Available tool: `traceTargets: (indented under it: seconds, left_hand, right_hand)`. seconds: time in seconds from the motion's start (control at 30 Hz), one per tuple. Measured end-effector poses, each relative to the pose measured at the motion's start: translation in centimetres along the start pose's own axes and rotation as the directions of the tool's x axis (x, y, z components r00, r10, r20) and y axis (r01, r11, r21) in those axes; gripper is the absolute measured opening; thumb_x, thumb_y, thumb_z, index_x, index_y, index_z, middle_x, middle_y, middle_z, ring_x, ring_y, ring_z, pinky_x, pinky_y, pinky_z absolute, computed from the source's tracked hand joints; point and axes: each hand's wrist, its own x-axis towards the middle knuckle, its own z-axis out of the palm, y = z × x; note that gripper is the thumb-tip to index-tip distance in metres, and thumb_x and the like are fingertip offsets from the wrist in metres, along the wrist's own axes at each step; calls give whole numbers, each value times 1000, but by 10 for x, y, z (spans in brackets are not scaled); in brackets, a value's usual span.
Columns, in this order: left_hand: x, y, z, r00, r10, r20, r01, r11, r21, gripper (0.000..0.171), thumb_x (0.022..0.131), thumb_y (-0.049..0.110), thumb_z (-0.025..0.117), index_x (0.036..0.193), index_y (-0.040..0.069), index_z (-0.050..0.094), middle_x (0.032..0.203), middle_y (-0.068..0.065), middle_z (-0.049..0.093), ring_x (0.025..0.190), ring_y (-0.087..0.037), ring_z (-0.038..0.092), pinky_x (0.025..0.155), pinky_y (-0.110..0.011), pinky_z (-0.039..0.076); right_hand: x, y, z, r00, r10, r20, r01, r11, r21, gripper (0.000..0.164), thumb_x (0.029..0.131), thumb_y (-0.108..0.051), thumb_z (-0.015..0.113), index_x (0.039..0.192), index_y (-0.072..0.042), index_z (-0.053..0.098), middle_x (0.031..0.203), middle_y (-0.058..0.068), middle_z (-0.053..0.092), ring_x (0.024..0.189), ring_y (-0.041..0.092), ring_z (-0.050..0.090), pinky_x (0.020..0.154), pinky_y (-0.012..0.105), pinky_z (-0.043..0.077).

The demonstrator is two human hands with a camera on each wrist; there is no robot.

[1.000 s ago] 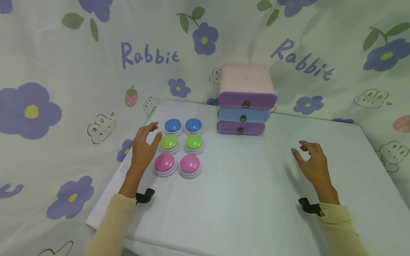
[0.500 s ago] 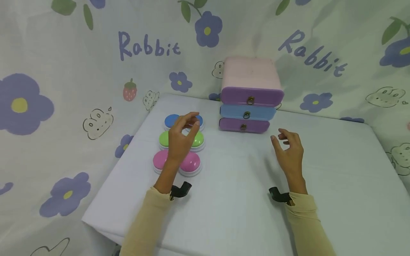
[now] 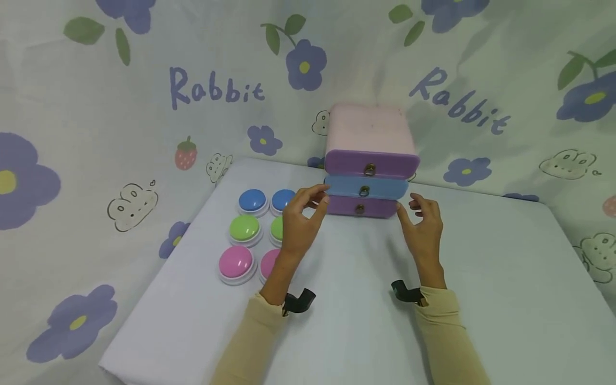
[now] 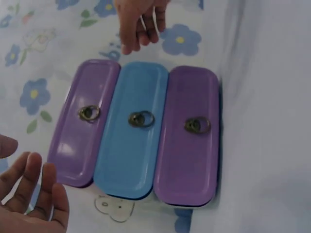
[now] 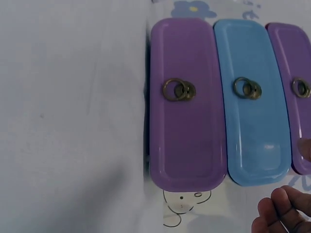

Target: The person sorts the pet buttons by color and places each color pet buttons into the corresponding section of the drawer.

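A small pink chest of drawers (image 3: pixel 370 128) with purple, blue and purple fronts stands at the back of the table. Each front carries a brass ring pull, such as the one on the blue drawer (image 3: pixel 339 187). My left hand (image 3: pixel 300 227) is raised in front of its left side, fingers loosely bent and holding nothing. On the other side, my right hand (image 3: pixel 422 227) hovers by the lower right corner with thumb and fingers apart, also holding nothing. In the left wrist view, the left fingers (image 4: pixel 29 191) are spread beside the purple drawer front (image 4: pixel 85 124).
To the left stand several round push buttons in pairs: blue (image 3: pixel 252 200), green (image 3: pixel 244 228) and pink (image 3: pixel 235 262). My left hand and arm partly cover the right-hand ones. A printed curtain (image 3: pixel 120 107) hangs behind the white-covered table (image 3: pixel 351 321).
My left hand has moved right, from beside the buttons to the chest's left side. The right hand has moved left towards the chest. The head view has shifted slightly.
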Motion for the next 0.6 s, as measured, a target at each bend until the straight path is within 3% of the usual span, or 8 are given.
traceTargets:
  seconds: [0.3,0.47,0.6]
  left_hand:
    - [8,-6,22,1000,-24,-18,23,998,-58,22,85,-3,60,107,-5,62,90,-16,61,82,-23,57,70,-41,49]
    - [13,-8,34,999,-34,-12,34,999,-32,21,86,-4,58,106,-5,62,90,-17,60,81,-24,56,70,-43,48]
    - [15,-21,45,999,-41,-4,41,999,-17,21,87,-1,58,107,-3,63,89,-13,59,79,-23,56,70,-42,49]
  right_hand:
    - [14,14,6,999,44,9,-44,999,2,44,81,-24,71,118,-5,59,101,12,52,94,22,49,83,38,41]
    - [22,18,11,999,51,20,-51,999,2,44,82,-26,70,118,-3,59,100,13,53,94,22,49,82,38,42]
    - [29,19,12,998,62,23,-62,998,11,47,82,-29,70,119,-2,59,98,13,53,92,22,50,81,38,43]
